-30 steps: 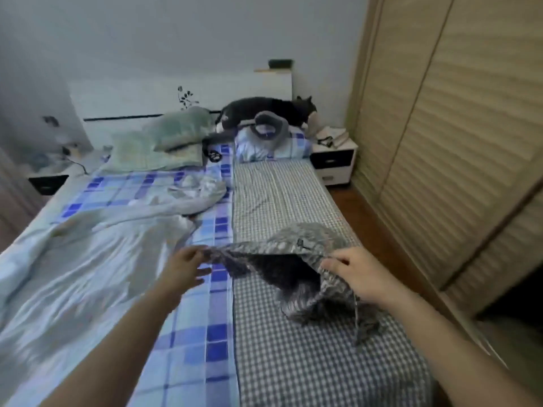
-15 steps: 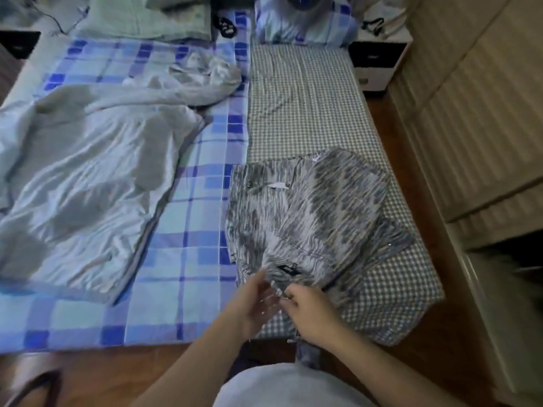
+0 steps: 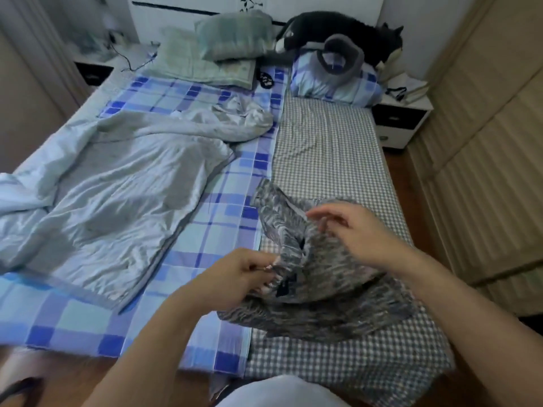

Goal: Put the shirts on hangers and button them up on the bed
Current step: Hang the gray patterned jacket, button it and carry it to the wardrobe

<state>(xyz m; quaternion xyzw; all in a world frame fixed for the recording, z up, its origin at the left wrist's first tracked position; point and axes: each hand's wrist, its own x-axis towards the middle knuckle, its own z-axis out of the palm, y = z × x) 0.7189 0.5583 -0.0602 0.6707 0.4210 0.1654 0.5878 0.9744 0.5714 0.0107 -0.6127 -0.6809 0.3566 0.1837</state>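
Observation:
A grey patterned shirt (image 3: 320, 277) lies bunched on the near right part of the bed (image 3: 329, 148), partly lifted. My left hand (image 3: 238, 274) pinches the shirt's edge near its middle. Over the raised fabric, my right hand (image 3: 352, 230) has its fingers curled on the upper fold of the shirt. No hanger is in view.
A pale grey duvet (image 3: 111, 186) covers the left half of the bed. Pillows (image 3: 232, 39) and a dark cat (image 3: 346, 30) lie at the head. A white nightstand (image 3: 402, 118) stands at the right, beside slatted wardrobe doors (image 3: 484, 142). Wooden floor runs along the bed's right side.
The camera has tilted up, so the head of the bed shows again. Both hands have moved from the shirt's near hem to its middle and lifted the fabric into a bunch.

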